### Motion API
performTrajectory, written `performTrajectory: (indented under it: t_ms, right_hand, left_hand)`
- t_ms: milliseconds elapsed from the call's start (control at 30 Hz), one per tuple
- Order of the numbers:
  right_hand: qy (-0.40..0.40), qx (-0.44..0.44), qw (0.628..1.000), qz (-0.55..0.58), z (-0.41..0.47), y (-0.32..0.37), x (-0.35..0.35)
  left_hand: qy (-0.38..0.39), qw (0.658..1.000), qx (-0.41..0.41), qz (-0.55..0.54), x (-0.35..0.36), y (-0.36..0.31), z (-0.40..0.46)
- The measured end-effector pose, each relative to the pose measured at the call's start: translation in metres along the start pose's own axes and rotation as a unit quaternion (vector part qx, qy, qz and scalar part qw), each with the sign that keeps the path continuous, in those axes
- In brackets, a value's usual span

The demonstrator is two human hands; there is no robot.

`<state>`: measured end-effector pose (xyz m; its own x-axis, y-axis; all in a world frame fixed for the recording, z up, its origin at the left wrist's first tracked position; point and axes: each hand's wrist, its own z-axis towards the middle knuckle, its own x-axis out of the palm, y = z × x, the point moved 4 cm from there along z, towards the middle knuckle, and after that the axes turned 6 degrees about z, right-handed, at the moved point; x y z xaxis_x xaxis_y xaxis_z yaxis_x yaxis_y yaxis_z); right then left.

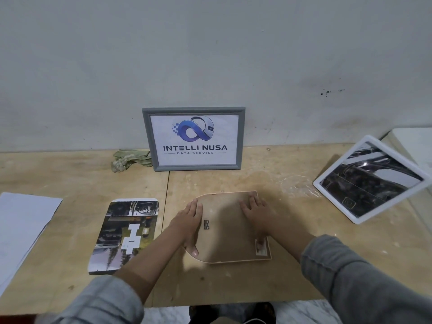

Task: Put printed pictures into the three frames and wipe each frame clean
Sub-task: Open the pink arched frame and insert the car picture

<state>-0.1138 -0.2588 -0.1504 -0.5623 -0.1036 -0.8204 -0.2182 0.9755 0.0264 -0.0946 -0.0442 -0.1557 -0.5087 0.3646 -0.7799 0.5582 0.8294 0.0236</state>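
An arch-shaped frame (228, 226) is lying face down at the near centre of the wooden desk (292, 272), its brown backing board facing up. The left hand (190, 226) is resting on the frame's left edge, fingers (196, 208) straight and together, thumb curling at the near rim. The right hand (256, 212) is pressing flat on the backing's far right part, fingers slightly apart. A printed picture (126, 236) is lying loose just left of the frame. A grey frame (194, 139) holding a logo print is standing against the far wall. A white frame (371, 181) holding a dark print is sitting tilted at the right. A cloth (131, 160) is lying beside the grey frame. White paper (21, 230) is lying at the far left edge.
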Motion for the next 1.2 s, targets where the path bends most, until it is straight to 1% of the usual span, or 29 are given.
performTrajectory:
  t_ms: [133, 300, 367, 467, 600, 767, 867, 933, 967, 1000, 1033, 1067, 1100, 1133, 1167, 1200]
  right_hand:
    - [-0.006, -0.001, 1.0, 0.003, 0.004, -0.002, 0.002]
    - [-0.011, 0.002, 1.0, 0.012, 0.007, -0.002, 0.006]
    - [-0.006, -0.001, 1.0, 0.024, 0.005, -0.005, 0.006]
    - [-0.001, -0.006, 1.0, 0.029, 0.0, -0.009, 0.005]
    - [-0.012, 0.006, 0.999, 0.04, -0.012, -0.011, 0.007]
    - [-0.068, 0.042, 0.992, 0.101, -0.033, -0.004, 0.027]
    - [-0.118, 0.069, 0.977, 0.163, -0.045, 0.009, 0.044]
    - [-0.126, 0.102, 0.962, 0.219, -0.052, 0.019, 0.055]
    - [-0.122, 0.125, 0.949, 0.261, -0.055, 0.024, 0.059]
    - [-0.119, 0.149, 0.931, 0.31, -0.057, 0.027, 0.064]
    - [-0.127, 0.165, 0.911, 0.357, -0.057, 0.03, 0.066]
    - [-0.143, 0.178, 0.89, 0.394, -0.057, 0.031, 0.068]
    - [-0.163, 0.191, 0.873, 0.417, -0.058, 0.032, 0.066]
    - [-0.186, 0.205, 0.862, 0.425, -0.058, 0.031, 0.064]
    - [-0.204, 0.222, 0.852, 0.429, -0.06, 0.031, 0.061]
    - [-0.215, 0.239, 0.84, 0.436, -0.06, 0.03, 0.059]
  left_hand:
    - [0.002, 1.0, 0.012, -0.015, 0.002, 0.0, 0.007]
    - [-0.001, 0.995, 0.071, -0.068, 0.008, 0.013, 0.006]
    - [-0.008, 0.995, 0.087, -0.049, 0.01, 0.016, 0.004]
    - [-0.015, 0.996, 0.088, -0.023, 0.012, 0.014, -0.001]
    - [-0.035, 0.996, 0.053, -0.065, 0.025, 0.011, -0.017]
    - [-0.074, 0.993, -0.007, -0.092, 0.048, -0.004, -0.035]
    - [-0.071, 0.992, -0.04, -0.098, 0.046, -0.012, -0.035]
    - [-0.066, 0.989, -0.062, -0.119, 0.045, -0.013, -0.035]
    - [-0.074, 0.984, -0.074, -0.146, 0.045, -0.014, -0.036]
    - [-0.092, 0.974, -0.089, -0.185, 0.045, -0.014, -0.038]
    - [-0.12, 0.956, -0.114, -0.243, 0.045, -0.014, -0.04]
    - [-0.158, 0.926, -0.142, -0.311, 0.042, -0.014, -0.042]
    - [-0.213, 0.891, -0.164, -0.366, 0.041, -0.013, -0.045]
    - [-0.272, 0.855, -0.182, -0.403, 0.037, -0.011, -0.047]
    - [-0.311, 0.823, -0.2, -0.431, 0.034, -0.009, -0.049]
    - [-0.33, 0.798, -0.216, -0.455, 0.031, -0.007, -0.049]
